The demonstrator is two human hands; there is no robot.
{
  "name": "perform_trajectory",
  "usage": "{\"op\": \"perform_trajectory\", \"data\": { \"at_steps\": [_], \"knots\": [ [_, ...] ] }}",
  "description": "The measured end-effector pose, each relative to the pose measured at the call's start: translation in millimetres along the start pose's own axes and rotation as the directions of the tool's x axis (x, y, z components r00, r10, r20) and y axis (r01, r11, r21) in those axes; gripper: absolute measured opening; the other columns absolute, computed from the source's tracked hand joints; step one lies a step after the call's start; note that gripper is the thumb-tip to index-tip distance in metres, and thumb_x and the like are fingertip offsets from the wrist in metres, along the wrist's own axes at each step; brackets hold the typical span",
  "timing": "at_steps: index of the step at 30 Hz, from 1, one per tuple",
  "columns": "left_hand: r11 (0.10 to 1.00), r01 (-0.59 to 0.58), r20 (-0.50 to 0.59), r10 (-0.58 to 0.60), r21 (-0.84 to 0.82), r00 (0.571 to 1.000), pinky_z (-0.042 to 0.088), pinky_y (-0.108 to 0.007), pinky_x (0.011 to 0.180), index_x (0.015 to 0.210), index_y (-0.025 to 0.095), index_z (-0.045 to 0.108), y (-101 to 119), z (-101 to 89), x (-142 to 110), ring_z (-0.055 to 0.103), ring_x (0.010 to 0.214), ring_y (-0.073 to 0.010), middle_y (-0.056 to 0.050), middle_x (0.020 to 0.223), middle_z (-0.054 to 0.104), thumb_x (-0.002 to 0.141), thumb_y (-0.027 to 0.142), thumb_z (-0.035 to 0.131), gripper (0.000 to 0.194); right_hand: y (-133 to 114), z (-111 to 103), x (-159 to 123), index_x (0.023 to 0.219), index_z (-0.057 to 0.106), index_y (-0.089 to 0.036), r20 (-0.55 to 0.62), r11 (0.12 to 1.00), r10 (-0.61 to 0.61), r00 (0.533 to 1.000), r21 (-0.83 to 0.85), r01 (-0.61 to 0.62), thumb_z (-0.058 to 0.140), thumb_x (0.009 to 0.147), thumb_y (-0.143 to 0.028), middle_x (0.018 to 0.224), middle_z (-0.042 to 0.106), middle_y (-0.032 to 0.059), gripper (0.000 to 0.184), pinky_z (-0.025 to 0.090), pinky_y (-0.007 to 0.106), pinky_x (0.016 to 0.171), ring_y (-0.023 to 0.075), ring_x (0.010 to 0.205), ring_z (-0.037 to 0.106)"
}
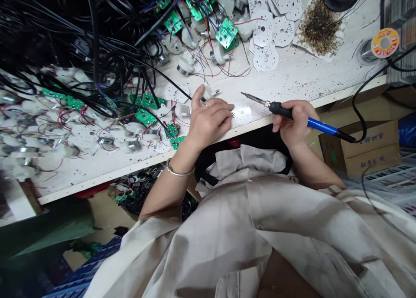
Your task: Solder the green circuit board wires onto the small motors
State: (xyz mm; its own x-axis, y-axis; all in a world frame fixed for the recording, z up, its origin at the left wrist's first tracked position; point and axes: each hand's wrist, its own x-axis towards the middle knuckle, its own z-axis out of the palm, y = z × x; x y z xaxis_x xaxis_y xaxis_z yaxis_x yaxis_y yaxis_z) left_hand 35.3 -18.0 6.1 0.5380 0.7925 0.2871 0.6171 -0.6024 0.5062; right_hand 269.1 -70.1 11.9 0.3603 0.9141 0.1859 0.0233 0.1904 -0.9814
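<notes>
"SOLDER" on the yellow spool label (385, 42)

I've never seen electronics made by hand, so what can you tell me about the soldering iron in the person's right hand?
The soldering iron has a slender metal tip and shaft, a black grip and a blue plastic-looking handle. The right hand holds it like a pen, with the tip close to but apart from a perforated round plate. A black cord leaves the handle's far end and curves away.
</notes>
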Motion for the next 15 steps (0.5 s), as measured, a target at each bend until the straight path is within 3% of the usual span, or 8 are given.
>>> {"op": "perform_trajectory", "data": {
  "at_steps": [5,8,10,12,15],
  "knots": [
    [0.999,-0.022,0.031,0.021,0.037,0.999,0.031,-0.068,0.123,0.085,0.026,0.063,2,-2.6,0,0.072,0.102,-0.022,0.0,0.102,0.077,0.096,0.028,0.055,0.014,8,0,-1,0.104,0.06,-0.031,0.007,0.998,-0.055,0.998,-0.033,0.056,0.056,0.095,-0.06,0.066,0.063,-0.008,0.03,0.048,0.024,0.044,0.0096,0.044,0.057],
    [0.996,-0.052,0.055,0.048,0.075,0.997,0.03,-0.069,0.123,0.093,0.027,0.066,2,-6.0,-2,0.07,0.109,-0.0231,-0.001,0.111,0.076,0.097,0.028,0.055,0.011,4,1,1,0.117,0.057,-0.034,-0.056,0.992,-0.11,0.992,-0.059,0.107,0.058,0.097,-0.051,0.085,0.071,-0.0049,0.027,0.061,0.033,0.064,0.0141,0.063,0.071],
    [0.992,-0.07,0.058,0.064,0.103,0.996,0.029,-0.069,0.124,0.102,0.027,0.067,3,-9.1,-3,0.068,0.115,-0.024,-0.002,0.117,0.074,0.097,0.028,0.057,0.011,0,0,8,0.123,0.055,-0.033,-0.07,0.981,-0.157,0.985,-0.127,0.148,0.055,0.1,-0.049,0.099,0.072,-0.0002,0.028,0.063,0.04,0.082,0.0181,0.082,0.075],
    [0.989,-0.082,0.056,0.075,0.124,0.996,0.029,-0.068,0.125,0.107,0.028,0.068,2,-12.8,-4,0.066,0.119,-0.0249,-0.003,0.119,0.073,0.097,0.029,0.058,0.014,-2,-1,22,0.125,0.053,-0.033,-0.01,0.961,-0.19,0.982,-0.205,0.184,0.05,0.101,-0.051,0.11,0.07,0.0042,0.03,0.06,0.044,0.094,0.0202,0.095,0.074],
    [0.968,-0.133,0.083,0.118,0.211,0.99,0.032,-0.067,0.123,0.104,0.027,0.068,-1,-20.7,-6,0.066,0.119,-0.0248,-0.002,0.115,0.073,0.099,0.032,0.057,0.013,0,-3,49,0.123,0.055,-0.03,0.195,0.89,-0.165,0.967,-0.393,0.231,0.044,0.103,-0.052,0.122,0.067,0.0091,0.032,0.054,0.045,0.103,0.0212,0.11,0.066]
  ]
}}
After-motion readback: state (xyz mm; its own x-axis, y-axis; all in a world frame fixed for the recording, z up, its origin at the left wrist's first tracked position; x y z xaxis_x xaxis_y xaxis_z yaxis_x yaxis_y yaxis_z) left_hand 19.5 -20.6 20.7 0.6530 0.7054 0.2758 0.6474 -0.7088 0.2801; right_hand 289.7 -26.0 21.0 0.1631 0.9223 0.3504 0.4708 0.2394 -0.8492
